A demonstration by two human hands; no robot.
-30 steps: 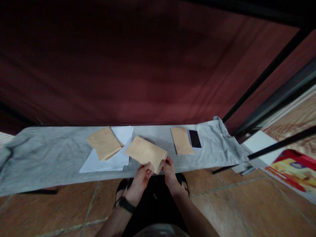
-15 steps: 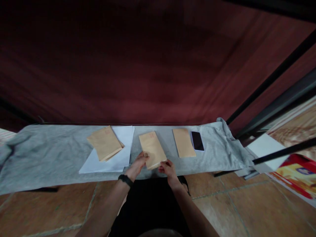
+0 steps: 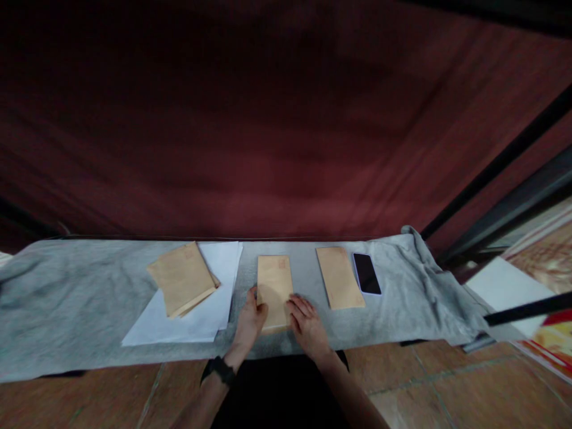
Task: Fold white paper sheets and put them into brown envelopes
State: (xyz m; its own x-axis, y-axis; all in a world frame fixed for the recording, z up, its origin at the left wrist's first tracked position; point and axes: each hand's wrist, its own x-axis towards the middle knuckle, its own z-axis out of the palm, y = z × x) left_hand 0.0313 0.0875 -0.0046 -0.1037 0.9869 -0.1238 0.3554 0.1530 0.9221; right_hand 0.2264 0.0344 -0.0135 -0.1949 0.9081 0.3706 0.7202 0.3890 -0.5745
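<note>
Both forearms reach up from the bottom edge of the frame, the left wearing a dark wristband (image 3: 222,370), and the hands meet the envelope (image 3: 274,283) from either side. The left hand (image 3: 251,319) grips its left edge, thumb on top; the right hand (image 3: 308,325) is flat, fingers extended over the right edge, where half a second ago it pinched the near corner. The envelope, then slanted toward the upper left, now lies nearly straight just below the frame's centre, long axis running up the picture, its red-printed end pointing away. Left of centre, an envelope stack (image 3: 185,277) overlaps white sheets (image 3: 179,330); right of centre, another envelope lies beside a phone (image 3: 367,274).
</note>
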